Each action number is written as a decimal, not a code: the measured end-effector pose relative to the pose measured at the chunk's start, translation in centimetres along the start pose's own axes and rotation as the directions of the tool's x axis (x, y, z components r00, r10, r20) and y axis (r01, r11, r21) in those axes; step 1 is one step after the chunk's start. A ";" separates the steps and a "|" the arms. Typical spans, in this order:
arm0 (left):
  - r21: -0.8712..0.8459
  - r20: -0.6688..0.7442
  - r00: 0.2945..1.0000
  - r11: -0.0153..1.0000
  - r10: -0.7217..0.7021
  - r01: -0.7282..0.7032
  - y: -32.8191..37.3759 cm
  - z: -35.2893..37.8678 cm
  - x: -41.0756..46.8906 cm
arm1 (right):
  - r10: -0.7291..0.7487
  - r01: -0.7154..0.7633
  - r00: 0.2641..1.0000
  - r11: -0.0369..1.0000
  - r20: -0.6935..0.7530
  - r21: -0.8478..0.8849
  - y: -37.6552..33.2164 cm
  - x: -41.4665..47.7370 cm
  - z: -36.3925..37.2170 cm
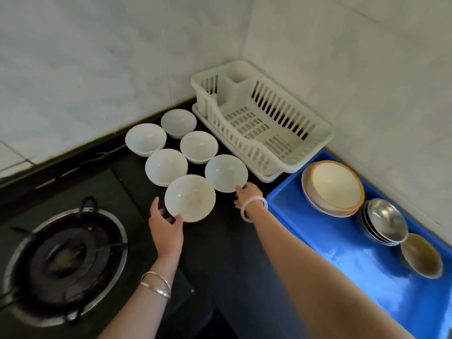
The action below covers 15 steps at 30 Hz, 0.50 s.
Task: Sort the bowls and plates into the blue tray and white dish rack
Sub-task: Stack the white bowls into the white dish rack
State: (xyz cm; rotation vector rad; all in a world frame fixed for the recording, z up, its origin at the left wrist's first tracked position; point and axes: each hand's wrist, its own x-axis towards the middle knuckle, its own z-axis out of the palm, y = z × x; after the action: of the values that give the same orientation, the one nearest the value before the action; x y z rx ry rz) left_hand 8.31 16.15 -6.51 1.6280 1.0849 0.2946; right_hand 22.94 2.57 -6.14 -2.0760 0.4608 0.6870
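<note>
Here, no writing shows on white bowls (190, 198).

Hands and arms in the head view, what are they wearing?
Both arms are bare, with no sleeves or gloves in view. The left hand has two thin silver bangles on its wrist. The right hand has one thick, pale, translucent white bangle on its wrist. No rings can be made out.
</note>
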 end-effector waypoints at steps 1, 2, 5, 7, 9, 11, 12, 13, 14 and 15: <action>-0.045 0.025 0.999 0.998 -0.043 0.044 -0.1 -0.1 0.0 | 0.035 -0.036 0.999 0.995 0.018 0.091 0.0 0.4 0.2; -0.075 0.045 0.996 0.994 -0.076 0.079 -0.2 -0.1 0.1 | 0.072 -0.079 0.996 0.976 0.044 0.202 -0.1 0.7 0.3; -0.142 0.104 0.985 0.978 -0.138 0.152 -0.6 -0.2 0.5 | 0.138 -0.144 0.989 0.907 0.044 0.396 -0.3 0.8 0.3; -0.165 0.141 0.977 0.969 -0.160 0.183 -0.7 -0.3 0.7 | 0.119 -0.108 0.993 0.913 -0.003 0.393 -0.6 0.3 -0.2; -0.190 0.168 0.972 0.962 -0.165 0.196 -0.9 -0.4 0.9 | 0.097 -0.068 0.994 0.919 -0.056 0.389 -0.8 -0.6 -0.9; -0.220 0.188 0.969 0.954 -0.162 0.202 -1.1 -0.6 1.2 | 0.059 -0.018 0.995 0.903 -0.082 0.429 -1.0 -1.3 -1.6; -0.236 0.195 0.968 0.950 -0.160 0.205 -1.2 -0.6 1.3 | 0.045 -0.003 0.996 0.889 -0.082 0.458 -1.2 -1.7 -1.9; -0.253 0.200 0.966 0.944 -0.162 0.211 -1.2 -0.7 1.4 | 0.033 0.008 0.997 0.877 -0.076 0.481 -1.5 -2.3 -2.1; -0.268 0.204 0.965 0.938 -0.166 0.218 -1.3 -0.7 1.5 | 0.015 0.021 0.997 0.876 -0.070 0.482 -1.8 -2.8 -2.4; -0.280 0.210 0.963 0.933 -0.169 0.225 -1.3 -0.7 1.5 | -0.002 0.032 0.998 0.886 -0.065 0.462 -2.0 -3.3 -2.5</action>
State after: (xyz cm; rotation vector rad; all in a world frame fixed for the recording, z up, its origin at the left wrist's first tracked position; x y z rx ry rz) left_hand 8.01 17.76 -7.85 1.2367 1.0000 0.1643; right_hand 22.23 1.78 -1.64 -1.6472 0.5796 0.4467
